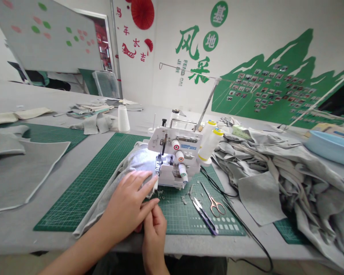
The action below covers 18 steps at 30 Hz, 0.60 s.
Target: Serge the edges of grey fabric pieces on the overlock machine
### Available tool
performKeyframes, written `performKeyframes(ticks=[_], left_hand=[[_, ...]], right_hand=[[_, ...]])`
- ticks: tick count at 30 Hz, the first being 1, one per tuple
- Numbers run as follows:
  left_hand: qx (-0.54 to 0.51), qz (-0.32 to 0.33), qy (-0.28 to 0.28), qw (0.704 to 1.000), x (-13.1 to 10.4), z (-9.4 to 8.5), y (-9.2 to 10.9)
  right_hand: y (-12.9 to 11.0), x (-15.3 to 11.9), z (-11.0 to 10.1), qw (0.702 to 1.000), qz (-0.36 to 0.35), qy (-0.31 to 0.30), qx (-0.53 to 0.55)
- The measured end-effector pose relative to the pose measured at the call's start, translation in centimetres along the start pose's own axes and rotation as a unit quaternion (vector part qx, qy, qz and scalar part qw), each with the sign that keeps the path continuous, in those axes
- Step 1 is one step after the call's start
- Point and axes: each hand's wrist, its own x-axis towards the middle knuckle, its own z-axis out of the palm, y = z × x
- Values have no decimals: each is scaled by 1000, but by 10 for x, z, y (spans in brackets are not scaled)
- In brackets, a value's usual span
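A white overlock sewing machine (174,147) stands in the middle with its lamp lit over the needle area. Grey fabric (137,158) lies under its presser foot and trails down to the left front. My left hand (129,202) rests flat on this fabric, fingers stretched out, the fingertips close to the presser foot. Just in front of the machine, my right hand (154,229) is closed, thumb against curled fingers, at the fabric's near edge beneath my left thumb. What lies inside its fingers is mostly hidden.
On the green cutting mat (177,221) lie small scissors (215,204) and thread snips (205,215), with thread scraps around. Thread cones (210,143) stand behind the machine. Heaped grey fabric (263,191) and a blue basin (332,147) are right; cut grey panels (25,172) lie left.
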Motion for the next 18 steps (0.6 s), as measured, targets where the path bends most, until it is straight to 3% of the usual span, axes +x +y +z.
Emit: performKeyframes(ticks=[4, 7, 9, 12, 18], left_hand=[[-8, 46, 4, 999, -7, -8, -3], [-8, 57, 0, 998, -12, -11, -6], [-7, 59, 4, 998, -15, -11, -8], [-10, 65, 13, 998, -17, -10, -14], [-24, 83, 17, 996, -22, -8, -24]], right_hand=[[-2, 0, -9, 974, -148, 106, -134], [-13, 9, -19, 907, -279, 87, -303], [-19, 18, -25, 855, -326, 55, -399], [-22, 27, -29, 812, -349, 33, -467], [-18, 27, -29, 808, -344, 45, -476]])
